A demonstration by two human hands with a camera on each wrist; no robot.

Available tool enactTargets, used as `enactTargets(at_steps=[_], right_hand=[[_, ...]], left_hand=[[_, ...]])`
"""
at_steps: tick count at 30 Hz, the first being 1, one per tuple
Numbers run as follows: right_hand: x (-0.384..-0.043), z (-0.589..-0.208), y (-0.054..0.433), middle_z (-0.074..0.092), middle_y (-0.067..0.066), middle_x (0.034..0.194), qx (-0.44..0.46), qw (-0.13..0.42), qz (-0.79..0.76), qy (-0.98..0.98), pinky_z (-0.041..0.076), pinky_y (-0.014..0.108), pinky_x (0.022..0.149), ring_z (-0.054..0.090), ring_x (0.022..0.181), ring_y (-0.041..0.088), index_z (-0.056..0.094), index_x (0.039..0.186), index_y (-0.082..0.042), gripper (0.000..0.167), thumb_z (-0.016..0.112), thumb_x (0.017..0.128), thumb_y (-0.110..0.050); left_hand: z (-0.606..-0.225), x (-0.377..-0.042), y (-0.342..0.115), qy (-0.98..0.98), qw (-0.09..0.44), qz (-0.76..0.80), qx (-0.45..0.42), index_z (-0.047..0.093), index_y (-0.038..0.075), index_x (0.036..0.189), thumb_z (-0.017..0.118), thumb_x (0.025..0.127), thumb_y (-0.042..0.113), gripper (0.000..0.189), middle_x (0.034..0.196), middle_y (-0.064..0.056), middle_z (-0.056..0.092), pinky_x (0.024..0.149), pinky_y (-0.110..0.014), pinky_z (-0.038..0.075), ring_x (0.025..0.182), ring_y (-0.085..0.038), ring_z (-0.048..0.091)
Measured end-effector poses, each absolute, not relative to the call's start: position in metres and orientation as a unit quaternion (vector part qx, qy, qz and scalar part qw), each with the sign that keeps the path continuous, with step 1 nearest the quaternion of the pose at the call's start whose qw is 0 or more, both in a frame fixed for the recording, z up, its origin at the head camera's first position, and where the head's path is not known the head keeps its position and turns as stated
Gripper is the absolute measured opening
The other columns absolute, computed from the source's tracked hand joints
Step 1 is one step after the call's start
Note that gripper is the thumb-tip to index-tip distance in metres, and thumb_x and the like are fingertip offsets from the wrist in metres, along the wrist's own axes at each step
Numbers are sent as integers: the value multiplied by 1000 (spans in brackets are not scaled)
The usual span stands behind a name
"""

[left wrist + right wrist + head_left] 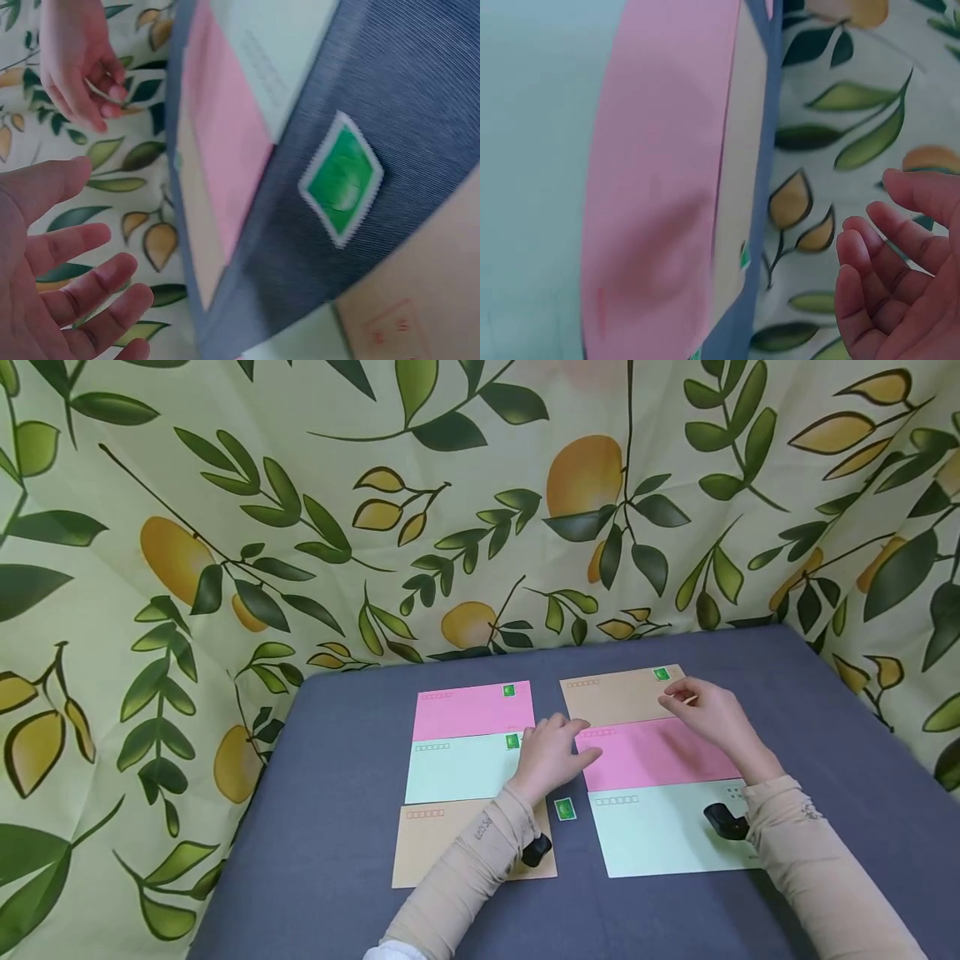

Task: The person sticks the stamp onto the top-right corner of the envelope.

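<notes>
My left hand [550, 752] hovers with spread fingers between two columns of envelopes, nothing in its grasp. Below it on the cloth lies a loose green stamp [565, 809], also in the left wrist view as a tilted stamp [342, 180]. Over the right column, my right hand [705, 714] is raised; its loosely bent fingers [855, 255] hold nothing in the right wrist view. It is nearest to the stamped tan envelope [615, 695] and the pink envelope [652, 752] below it. A mint envelope [660, 835] forms the column's near end.
In the left column are a stamped pink envelope [465, 714], a stamped mint envelope [457, 772] and a tan envelope [435, 852], partly hidden by my left forearm. All lie on a dark blue tablecloth [330, 793]. A leaf-patterned curtain [300, 602] borders the table.
</notes>
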State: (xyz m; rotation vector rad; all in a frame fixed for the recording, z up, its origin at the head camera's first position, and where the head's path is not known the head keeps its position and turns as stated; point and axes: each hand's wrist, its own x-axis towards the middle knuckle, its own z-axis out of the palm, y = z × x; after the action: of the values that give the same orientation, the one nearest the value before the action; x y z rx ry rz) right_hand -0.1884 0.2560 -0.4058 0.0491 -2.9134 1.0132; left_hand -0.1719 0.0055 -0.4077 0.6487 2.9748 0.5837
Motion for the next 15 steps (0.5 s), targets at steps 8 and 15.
enactTargets(at_steps=[8, 15], right_hand=[[-191, -421, 291, 58, 26, 102, -45, 9, 306, -951, 45, 39, 67, 53, 89, 35, 56, 110, 5, 41, 53, 92, -32], [-193, -438, 313, 52, 34, 108, -86, -20, 296, -951, 46, 47, 71, 51, 91, 42, 49, 114, 13, 44, 52, 92, -25]], left_hand=[[-425, -176, 13, 964, 41, 171, 199, 61, 24, 123, 60, 85, 47, 44, 104, 1, 62, 75, -27, 36, 93, -14, 54], [-437, -173, 21, 969, 55, 135, 198, 61, 27, 123, 61, 84, 49, 45, 108, 2, 63, 82, -31, 40, 97, -15, 56]])
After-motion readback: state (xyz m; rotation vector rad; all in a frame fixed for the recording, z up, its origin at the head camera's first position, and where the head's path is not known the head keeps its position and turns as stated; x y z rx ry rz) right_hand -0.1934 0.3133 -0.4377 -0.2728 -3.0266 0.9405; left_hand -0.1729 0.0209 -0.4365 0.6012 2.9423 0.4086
